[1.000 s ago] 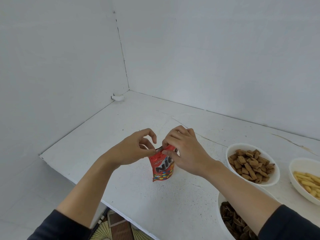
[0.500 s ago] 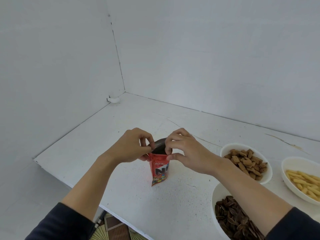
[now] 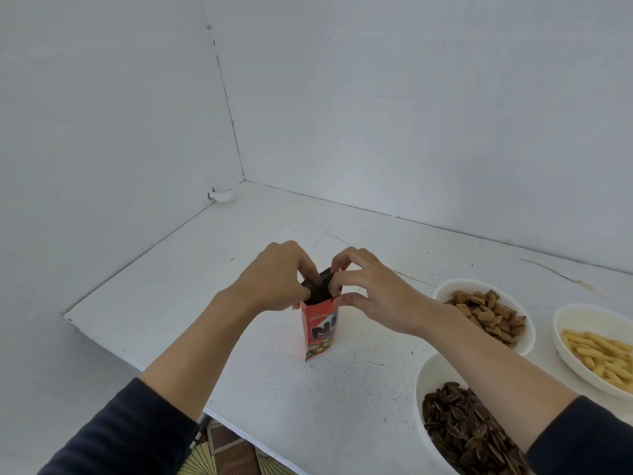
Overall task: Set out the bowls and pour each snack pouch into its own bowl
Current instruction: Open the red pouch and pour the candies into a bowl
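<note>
- Left hand (image 3: 274, 281) pinches the pouch (image 3: 319, 332) at the left lip of its mouth, fingers curled over the top edge.
- Between the two hands, the red pouch stands upright on the white table (image 3: 164, 296), well apart from the bowls. Its mouth is spread into a dark, gaping hole, so the opening step looks done. What lies inside cannot be seen.
- On the other lip, the right hand (image 3: 375, 294) grips the same mouth, thumb along the near edge and fingers bent over the far one. Each hand holds the pouch and nothing else.
- Nearest the person on the right, the seed bowl (image 3: 422, 378) holds a heap of dark striped seeds. The right forearm passes over part of it.
- Behind that, the biscuit bowl (image 3: 445, 290) is filled with brown pillow-shaped pieces.
- Farthest right and cut by the picture's edge, the stick bowl (image 3: 582, 308) holds pale yellow sticks.
- Done, as I judge it: three bowls are set out and each has its own snack. No emptied packets show anywhere in view.
- Left to do, as I judge it: this pouch has yet to be lifted, tipped and emptied into a bowl of its own.
- No empty bowl shows on the table. One may sit outside the picture, but that cannot be told. If none is out, a fourth must be set down before pouring, likely on the bare stretch beside the pouch.
</note>
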Action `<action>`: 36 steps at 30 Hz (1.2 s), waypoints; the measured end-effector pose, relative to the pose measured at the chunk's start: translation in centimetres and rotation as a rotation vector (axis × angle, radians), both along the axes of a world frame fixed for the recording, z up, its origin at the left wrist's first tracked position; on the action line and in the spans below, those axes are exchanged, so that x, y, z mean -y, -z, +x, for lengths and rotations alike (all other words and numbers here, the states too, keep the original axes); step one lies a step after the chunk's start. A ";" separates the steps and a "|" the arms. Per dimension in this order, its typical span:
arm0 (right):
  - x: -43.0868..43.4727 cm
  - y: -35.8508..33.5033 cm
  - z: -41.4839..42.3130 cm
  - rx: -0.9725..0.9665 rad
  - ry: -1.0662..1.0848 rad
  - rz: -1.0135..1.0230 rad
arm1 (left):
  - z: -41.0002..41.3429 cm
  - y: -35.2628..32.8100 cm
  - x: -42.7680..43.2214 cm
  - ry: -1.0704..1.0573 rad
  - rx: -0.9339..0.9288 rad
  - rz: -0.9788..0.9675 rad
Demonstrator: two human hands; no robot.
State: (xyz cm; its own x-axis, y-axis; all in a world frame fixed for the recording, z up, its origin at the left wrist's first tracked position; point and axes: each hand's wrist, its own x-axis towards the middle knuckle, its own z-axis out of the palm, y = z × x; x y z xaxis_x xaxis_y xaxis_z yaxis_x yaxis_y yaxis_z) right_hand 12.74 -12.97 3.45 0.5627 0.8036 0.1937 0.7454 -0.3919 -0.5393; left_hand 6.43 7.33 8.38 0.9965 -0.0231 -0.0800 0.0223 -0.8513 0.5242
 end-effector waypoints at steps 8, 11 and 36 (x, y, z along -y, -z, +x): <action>0.2 -1.7 0.1 -0.014 -0.051 -0.103 | 1.0 0.3 -0.4 -0.158 0.167 -0.104; 0.7 -1.5 0.1 0.010 -0.020 -0.098 | 0.9 0.4 -0.9 -0.102 0.080 -0.222; 0.9 -5.7 2.3 -0.042 0.557 0.503 | 0.1 5.0 0.4 0.051 0.243 -0.452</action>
